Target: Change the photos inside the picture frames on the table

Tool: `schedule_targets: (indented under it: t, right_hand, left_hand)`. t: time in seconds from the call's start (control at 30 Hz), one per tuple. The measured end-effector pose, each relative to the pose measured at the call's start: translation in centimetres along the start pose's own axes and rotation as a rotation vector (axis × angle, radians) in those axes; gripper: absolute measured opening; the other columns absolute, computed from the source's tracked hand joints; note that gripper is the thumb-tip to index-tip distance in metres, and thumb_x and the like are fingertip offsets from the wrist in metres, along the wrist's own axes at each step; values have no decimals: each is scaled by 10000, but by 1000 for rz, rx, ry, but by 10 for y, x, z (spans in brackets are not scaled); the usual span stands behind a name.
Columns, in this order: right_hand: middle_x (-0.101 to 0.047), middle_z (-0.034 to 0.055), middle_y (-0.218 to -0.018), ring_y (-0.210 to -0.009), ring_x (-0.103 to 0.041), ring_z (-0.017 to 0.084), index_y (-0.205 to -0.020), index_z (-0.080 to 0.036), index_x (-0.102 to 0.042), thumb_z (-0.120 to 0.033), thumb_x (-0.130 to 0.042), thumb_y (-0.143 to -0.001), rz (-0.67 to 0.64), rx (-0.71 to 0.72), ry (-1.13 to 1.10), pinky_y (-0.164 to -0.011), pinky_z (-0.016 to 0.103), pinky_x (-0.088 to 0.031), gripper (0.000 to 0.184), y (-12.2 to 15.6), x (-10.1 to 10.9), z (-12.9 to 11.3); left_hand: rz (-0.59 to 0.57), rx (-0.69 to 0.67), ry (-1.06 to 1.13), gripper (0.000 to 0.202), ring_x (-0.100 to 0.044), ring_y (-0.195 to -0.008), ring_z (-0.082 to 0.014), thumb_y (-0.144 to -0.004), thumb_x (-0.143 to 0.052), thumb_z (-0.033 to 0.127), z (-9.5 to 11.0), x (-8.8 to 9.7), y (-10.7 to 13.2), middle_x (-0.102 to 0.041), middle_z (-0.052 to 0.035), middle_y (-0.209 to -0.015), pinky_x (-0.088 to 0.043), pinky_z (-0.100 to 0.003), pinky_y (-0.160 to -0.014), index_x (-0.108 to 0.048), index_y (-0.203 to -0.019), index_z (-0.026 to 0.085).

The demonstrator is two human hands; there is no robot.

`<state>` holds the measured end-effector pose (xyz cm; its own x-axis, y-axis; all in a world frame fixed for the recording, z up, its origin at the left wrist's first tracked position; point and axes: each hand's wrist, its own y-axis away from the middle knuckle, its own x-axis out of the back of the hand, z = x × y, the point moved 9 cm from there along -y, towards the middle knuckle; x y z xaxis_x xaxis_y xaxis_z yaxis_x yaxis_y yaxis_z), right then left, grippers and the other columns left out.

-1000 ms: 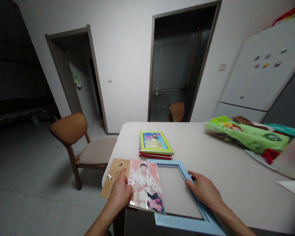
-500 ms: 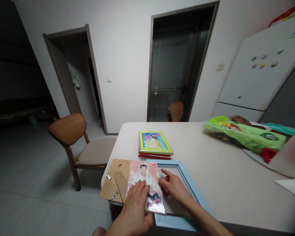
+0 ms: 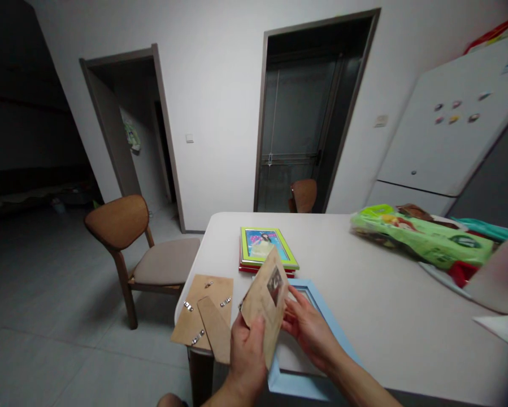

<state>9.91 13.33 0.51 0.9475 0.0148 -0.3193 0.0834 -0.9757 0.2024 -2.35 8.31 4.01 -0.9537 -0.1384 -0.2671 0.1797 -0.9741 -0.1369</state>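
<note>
A photo print (image 3: 265, 308) is held up on edge above the table, its yellowed back with a small dark picture facing me. My left hand (image 3: 248, 347) grips its lower left side, thumb across the back. At the print's right edge are the bent fingers of my right hand (image 3: 307, 328), pinched against it. Beneath my hands lies a light blue picture frame (image 3: 328, 316), partly covered. To the left, a brown backing board (image 3: 194, 311) with metal clips and a stand leg rests at the table edge.
Behind the print, a green picture frame (image 3: 287, 260) lies on a red one (image 3: 247, 268). Green packaging (image 3: 427, 232) and other items sit on the white table's (image 3: 376, 305) right side. A wooden chair (image 3: 118, 223) stands at the left.
The photo print lay flat, picture side up, over the backing board and blue frame. Now it is lifted and turned, showing its back, with both hands at its edges.
</note>
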Motion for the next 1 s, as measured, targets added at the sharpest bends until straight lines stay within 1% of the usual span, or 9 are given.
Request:
schedule_targets:
  t: [0.07, 0.13, 0.23, 0.3, 0.43, 0.57, 0.67, 0.83, 1.0]
  right_hand:
    - [-643, 6, -761, -614, -588, 127, -1254, -224, -272, -260, -490, -682, 47, 43, 23, -559, 233, -458, 613, -2, 23, -6]
    - [-633, -6, -662, -517, -566, 130, -1263, -194, -268, -237, -465, -664, 129, 57, 151, -477, 226, -434, 632, -5, 52, -15]
    - [-568, -38, -524, -415, -510, 117, -1263, -139, -280, -214, -423, -648, 212, 53, 414, -406, 209, -378, 636, -11, 89, -26]
    - [-500, -60, -467, -386, -469, 98, -1235, -115, -334, -195, -404, -642, 210, 84, 581, -386, 189, -336, 602, -17, 100, -30]
    - [-506, -38, -504, -412, -471, 99, -1205, -74, -384, -198, -367, -661, 196, 133, 800, -408, 195, -338, 558, -29, 101, -25]
    - [-592, 30, -614, -528, -539, 136, -1199, -30, -393, -193, -340, -670, 278, 198, 1014, -508, 228, -387, 556, -36, 97, -28]
    - [-624, 56, -675, -590, -563, 152, -1169, -37, -439, -184, -331, -675, 290, 192, 1127, -551, 237, -396, 526, -40, 95, -31]
    - [-649, 76, -769, -682, -584, 169, -1145, -58, -469, -189, -331, -698, 318, 212, 1250, -612, 245, -409, 486, -43, 94, -37]
    - [-620, 100, -969, -844, -566, 185, -1102, -107, -511, -202, -308, -751, 285, 391, 1416, -752, 271, -398, 417, -42, 75, -35]
  left_hand:
    - [-49, 53, 78, 498, -498, -1014, -238, -709, -500, 335, -12, -7, 0, -541, -134, -1103, -368, -341, -891, -436, -1144, 102]
    - [-69, 60, 56, 610, -441, -1080, -234, -690, -506, 328, -22, -4, -2, -453, -159, -1198, -344, -334, -915, -327, -1216, 76]
    - [-120, 61, -218, 638, -352, -1154, -222, -669, -510, 271, -34, 2, -3, -362, -167, -1268, -278, -333, -964, -292, -1229, 54]
    - [-240, 58, -473, 610, -321, -1174, -217, -644, -516, 201, -40, -4, 2, -360, -150, -1274, -233, -339, -990, -335, -1212, 68]
    - [-560, -20, -850, 697, -205, -1221, -262, -570, -600, 177, -54, -29, 23, -253, -179, -1322, -166, -402, -1012, -344, -1207, 59]
    - [-729, -148, -1011, 785, -110, -1232, -305, -545, -673, 253, -67, -41, 34, -197, -209, -1330, -111, -509, -990, -312, -1218, 77]
    - [-767, -204, -1055, 765, -112, -1229, -306, -578, -661, 272, -70, -41, 35, -194, -219, -1328, -128, -530, -977, -293, -1223, 86]
    - [-766, -179, -1140, 716, -157, -1231, -264, -605, -644, 205, -64, -37, 32, -221, -187, -1330, -166, -468, -998, -297, -1222, 89]
    - [-757, -126, -1179, 606, -200, -1228, -217, -653, -606, 213, -49, -36, 27, -275, -117, -1327, -143, -404, -1021, -356, -1197, 117]
